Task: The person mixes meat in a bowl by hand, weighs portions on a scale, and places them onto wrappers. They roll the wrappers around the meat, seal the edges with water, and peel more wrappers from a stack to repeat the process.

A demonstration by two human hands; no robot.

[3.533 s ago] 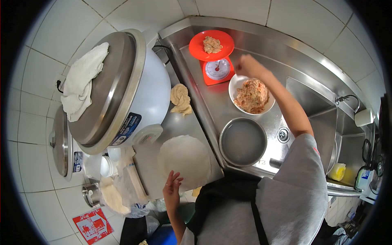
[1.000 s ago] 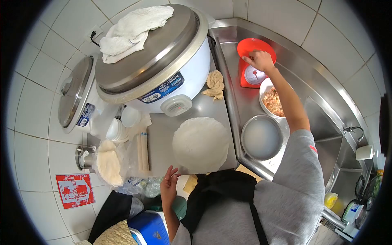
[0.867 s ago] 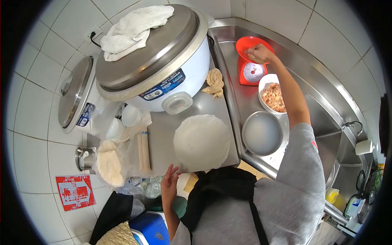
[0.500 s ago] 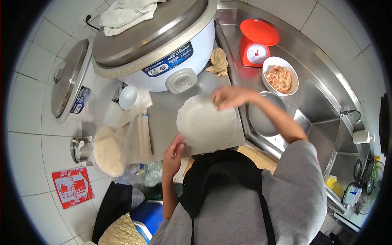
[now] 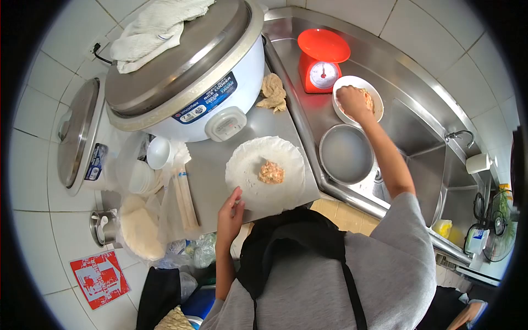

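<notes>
A round white wrapper sheet (image 5: 247, 159) lies on the steel counter, with a lump of pinkish minced filling (image 5: 271, 172) near its middle. My left hand (image 5: 231, 213) rests by the wrapper's near left edge, open, its fingers stretched out and holding nothing. My right hand (image 5: 353, 103) reaches into a white bowl (image 5: 378, 94) of the same minced mixture (image 5: 367, 100). Its fingers are curled down inside the bowl; their tips are hidden, so whatever they hold does not show. Between bowl and wrapper stands a round metal pan (image 5: 346, 154) of cloudy liquid.
A red kitchen scale (image 5: 323, 60) stands behind the bowl. The large rice cooker (image 5: 190, 82) fills the back left, near a crumpled brown cloth (image 5: 272, 93). Wooden sticks (image 5: 186, 198) and stacked wrappers (image 5: 138, 226) lie left. Another person's arm (image 5: 467, 314) shows at lower right.
My right hand has moved from above the wrapper to the right, into the bowl. The lump of filling now shows on the wrapper. The camera view has shifted slightly; my left hand stays beside the sheet.
</notes>
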